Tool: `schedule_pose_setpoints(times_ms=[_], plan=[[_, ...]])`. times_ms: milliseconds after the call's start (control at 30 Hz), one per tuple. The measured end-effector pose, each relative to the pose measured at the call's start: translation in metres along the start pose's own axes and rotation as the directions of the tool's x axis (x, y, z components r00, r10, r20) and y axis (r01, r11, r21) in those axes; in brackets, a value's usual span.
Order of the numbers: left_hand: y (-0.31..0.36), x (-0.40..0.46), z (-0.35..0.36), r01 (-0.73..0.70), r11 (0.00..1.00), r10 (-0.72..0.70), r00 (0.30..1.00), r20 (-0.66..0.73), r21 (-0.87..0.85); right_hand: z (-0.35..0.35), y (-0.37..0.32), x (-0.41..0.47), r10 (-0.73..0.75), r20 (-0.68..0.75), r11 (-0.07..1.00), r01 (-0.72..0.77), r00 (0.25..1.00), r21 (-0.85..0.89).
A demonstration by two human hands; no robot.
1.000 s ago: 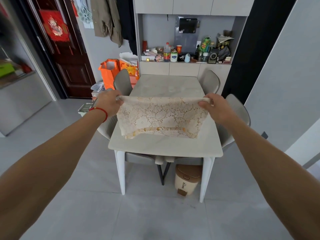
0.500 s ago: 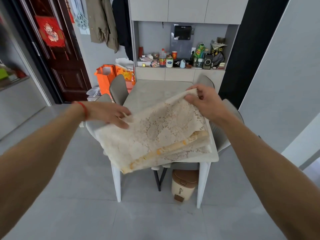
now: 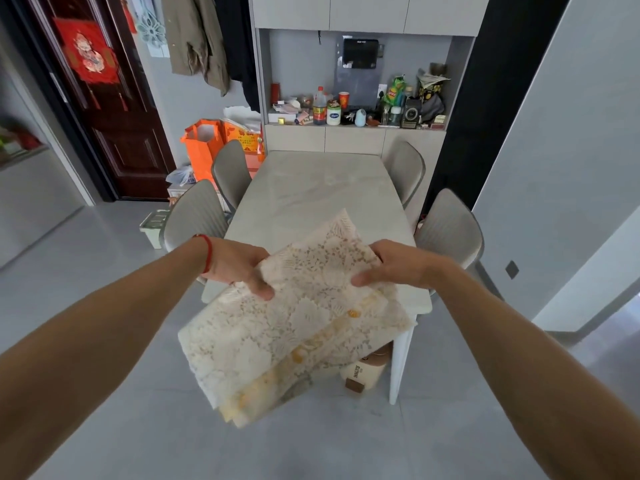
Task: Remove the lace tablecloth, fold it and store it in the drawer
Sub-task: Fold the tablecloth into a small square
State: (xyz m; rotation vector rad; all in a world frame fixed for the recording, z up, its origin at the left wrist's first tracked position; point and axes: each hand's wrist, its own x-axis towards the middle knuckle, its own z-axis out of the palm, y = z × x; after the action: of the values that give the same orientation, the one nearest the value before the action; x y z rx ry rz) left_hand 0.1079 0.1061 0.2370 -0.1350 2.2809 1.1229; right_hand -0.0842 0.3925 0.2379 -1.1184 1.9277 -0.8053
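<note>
Both forearms are bare from the bottom corners of the view up to the wrists, with no sleeve on either. Around the wrist of the left hand [image 3: 239, 268] sits a thin red string bracelet [image 3: 208, 252], a plain loop without beads or charms. The right hand [image 3: 398, 265] and its wrist carry nothing. No rings show on the fingers [image 3: 263, 291], nor gloves on either hand.

folded cream lace tablecloth [image 3: 294, 320], tilted, held off table.
</note>
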Motion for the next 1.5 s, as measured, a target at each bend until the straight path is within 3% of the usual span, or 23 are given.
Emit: schedule_pose_setpoints(times_ms=[67, 133, 200, 267, 300, 333, 433, 567, 700, 867, 1033, 1233, 1367, 1500], plan=[[0.002, -0.007, -0.004, -0.005, 0.996, 0.01, 0.998, 0.054, -0.093, -0.003, 0.001, -0.001, -0.027, -0.008, 0.991, 0.028, 1.0, 0.133], [0.002, -0.014, -0.008, -0.049, 0.954, 0.058, 0.998, 0.024, -0.297, -0.016, 0.003, -0.005, -0.05, -0.021, 0.91, 0.054, 0.999, 0.411], [0.0, -0.02, -0.011, -0.118, 0.857, 0.094, 0.993, -0.073, -0.501, -0.029, 0.014, -0.013, -0.146, -0.101, 0.681, 0.174, 0.984, 0.712], [-0.004, -0.02, -0.007, -0.211, 0.749, 0.137, 0.977, -0.165, -0.628, -0.024, 0.034, -0.015, -0.181, -0.172, 0.371, 0.229, 0.968, 0.9], [-0.006, -0.016, -0.002, -0.247, 0.707, 0.145, 0.968, -0.206, -0.662, -0.01, 0.044, -0.013, -0.17, -0.156, 0.275, 0.199, 0.973, 0.941], [-0.009, -0.011, 0.006, -0.266, 0.669, 0.137, 0.962, -0.237, -0.694, 0.011, 0.052, -0.009, -0.16, -0.106, 0.245, 0.144, 0.981, 0.959], [-0.023, 0.011, 0.031, -0.24, 0.594, 0.07, 0.966, -0.248, -0.767, 0.073, 0.065, 0.01, -0.103, 0.051, 0.378, -0.008, 0.993, 0.926], [-0.041, 0.023, 0.057, -0.117, 0.638, -0.051, 0.98, -0.194, -0.761, 0.102, 0.063, 0.02, 0.069, -0.058, 0.531, 0.013, 0.996, 0.847], [-0.051, 0.023, 0.075, -0.137, 0.585, -0.011, 0.984, -0.176, -0.799, 0.112, 0.074, 0.025, 0.15, -0.13, 0.616, 0.01, 0.98, 0.788], [-0.054, 0.01, 0.075, -0.219, 0.504, 0.125, 0.976, -0.18, -0.836, 0.103, 0.073, 0.024, 0.11, -0.129, 0.633, 0.031, 0.985, 0.773], [-0.044, 0.003, 0.072, -0.251, 0.608, 0.093, 0.965, -0.247, -0.753, 0.105, 0.067, 0.022, 0.055, -0.108, 0.688, 0.041, 0.993, 0.725], [-0.039, -0.017, 0.058, -0.125, 0.765, 0.039, 0.988, -0.148, -0.632, 0.1, 0.059, 0.012, -0.009, -0.087, 0.669, 0.071, 0.996, 0.739], [-0.039, -0.022, 0.058, -0.148, 0.741, 0.049, 0.985, -0.167, -0.655, 0.091, 0.065, 0.003, -0.107, 0.074, 0.616, 0.008, 0.992, 0.788], [-0.042, -0.024, 0.057, -0.301, 0.68, 0.166, 0.951, -0.26, -0.669, 0.086, 0.064, 0.002, -0.116, -0.018, 0.566, 0.081, 0.993, 0.82]])
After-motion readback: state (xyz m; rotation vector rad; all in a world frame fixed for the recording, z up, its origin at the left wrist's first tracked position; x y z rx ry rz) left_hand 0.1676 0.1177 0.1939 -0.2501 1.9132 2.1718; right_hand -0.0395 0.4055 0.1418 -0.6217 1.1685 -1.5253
